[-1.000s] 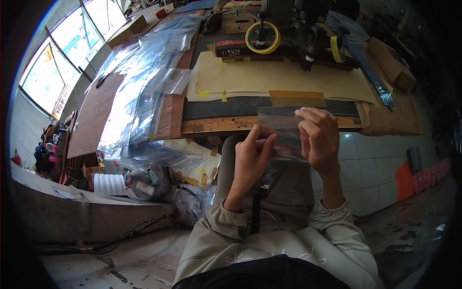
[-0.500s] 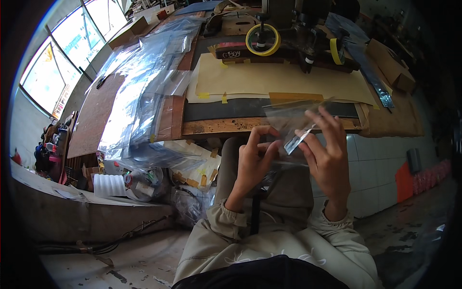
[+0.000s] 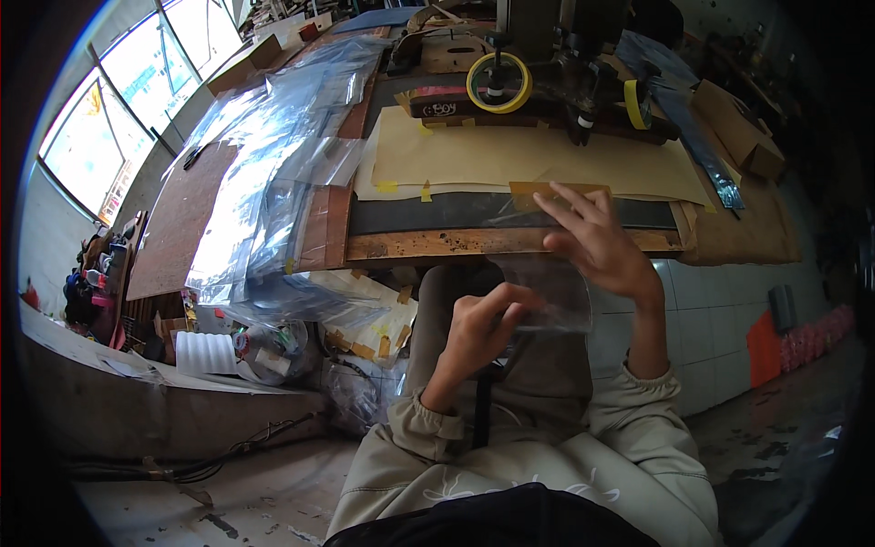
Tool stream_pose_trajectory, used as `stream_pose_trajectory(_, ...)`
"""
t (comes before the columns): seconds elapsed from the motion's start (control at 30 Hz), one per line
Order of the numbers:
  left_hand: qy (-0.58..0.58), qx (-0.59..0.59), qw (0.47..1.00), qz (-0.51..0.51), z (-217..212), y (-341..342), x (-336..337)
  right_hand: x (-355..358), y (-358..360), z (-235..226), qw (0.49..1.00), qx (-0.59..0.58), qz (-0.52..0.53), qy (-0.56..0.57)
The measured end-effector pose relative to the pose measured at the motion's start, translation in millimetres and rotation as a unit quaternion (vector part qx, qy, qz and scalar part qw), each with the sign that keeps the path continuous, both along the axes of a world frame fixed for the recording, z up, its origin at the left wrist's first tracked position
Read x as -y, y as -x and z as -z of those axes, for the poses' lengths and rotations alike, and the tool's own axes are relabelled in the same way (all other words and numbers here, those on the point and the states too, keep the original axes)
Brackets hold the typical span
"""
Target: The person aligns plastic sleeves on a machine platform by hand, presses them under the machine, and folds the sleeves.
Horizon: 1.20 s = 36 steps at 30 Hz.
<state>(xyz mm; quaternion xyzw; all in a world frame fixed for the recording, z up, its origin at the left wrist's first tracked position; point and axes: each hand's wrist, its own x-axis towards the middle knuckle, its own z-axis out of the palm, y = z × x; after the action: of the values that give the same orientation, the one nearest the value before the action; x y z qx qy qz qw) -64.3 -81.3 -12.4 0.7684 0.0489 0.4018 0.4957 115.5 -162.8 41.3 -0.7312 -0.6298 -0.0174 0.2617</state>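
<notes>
A clear plastic bag or sheet (image 3: 567,305) hangs over my lap, in front of the bench edge. My left hand (image 3: 481,330) is closed on its left side, thumb and forefinger pinched together. Higher up and to the right, my right hand (image 3: 602,244) is open, its fingers stretched out above the bag's upper part. Its fingertips overlap an amber strip (image 3: 527,193) at the near edge of the cream sheet (image 3: 456,159); whether they touch it I cannot tell. The transparent film makes its outline hard to follow.
A dark press-like machine carries a yellow tape roll (image 3: 476,84) above the cream sheet. Many clear plastic sheets (image 3: 241,205) are heaped on the left. A wooden bar (image 3: 437,244) edges the bench. Cardboard boxes (image 3: 743,123) stand at right, and a white foam roll (image 3: 205,353) lies lower left.
My right hand has moved up and opened its fingers from their grip. My left hand has dropped slightly, and the plastic has lowered with it. The shiny folded strip no longer shows.
</notes>
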Motion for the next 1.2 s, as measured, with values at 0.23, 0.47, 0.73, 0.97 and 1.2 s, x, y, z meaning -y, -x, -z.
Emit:
stream_pose_trajectory(0.23,-0.042,0.021,0.998,0.050,3,5,-5,-38,-3,4,0.992,-0.110,0.038,0.050)
stream_pose_trajectory(0.47,-0.035,0.027,0.995,0.093,9,9,-3,-62,-28,13,0.977,-0.177,0.111,-0.040)
stream_pose_trajectory(0.73,-0.052,0.032,0.993,0.098,4,24,13,-78,-38,44,0.966,0.177,0.117,-0.151)
stream_pose_trajectory(0.97,-0.011,-0.008,0.999,0.051,19,21,18,-89,-45,7,0.977,0.150,0.072,0.133)
stream_pose_trajectory(1.2,0.118,-0.003,0.993,-0.020,38,6,24,-109,-23,27,0.962,0.052,0.079,0.256)
